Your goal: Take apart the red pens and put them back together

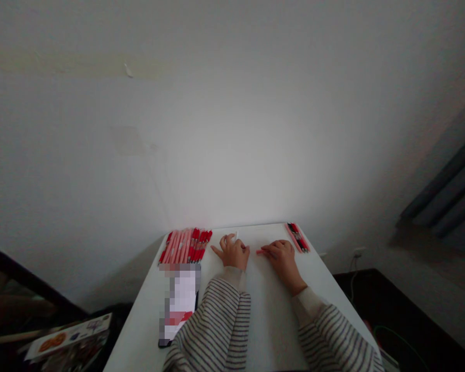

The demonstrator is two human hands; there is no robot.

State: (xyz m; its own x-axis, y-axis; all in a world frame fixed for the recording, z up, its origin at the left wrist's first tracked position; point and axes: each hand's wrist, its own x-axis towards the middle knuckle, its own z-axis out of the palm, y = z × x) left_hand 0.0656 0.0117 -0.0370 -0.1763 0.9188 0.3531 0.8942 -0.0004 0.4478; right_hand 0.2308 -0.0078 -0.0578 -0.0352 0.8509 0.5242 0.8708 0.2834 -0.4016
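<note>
My left hand (233, 253) is over the white table, its outer fingers spread and its thumb and forefinger drawn together. A small white piece (236, 235) sticks up between its fingers; its kind is too small to tell. To the right, my right hand (282, 256) pinches a pink pen-like stick (260, 251), mostly hidden under the fingers, with one end pointing left. Left of my left hand lies a row of several red and pink pens (184, 246). Beyond my right hand is a smaller group of pink, red and black pens (297, 237).
A phone (184, 294) with a lit, blurred screen lies on the white table (271, 320), beside my left sleeve. The wall (232, 129) meets the table's far edge. A printed box (70, 338) is low at the left; a socket with a cable (357, 253) is at the right.
</note>
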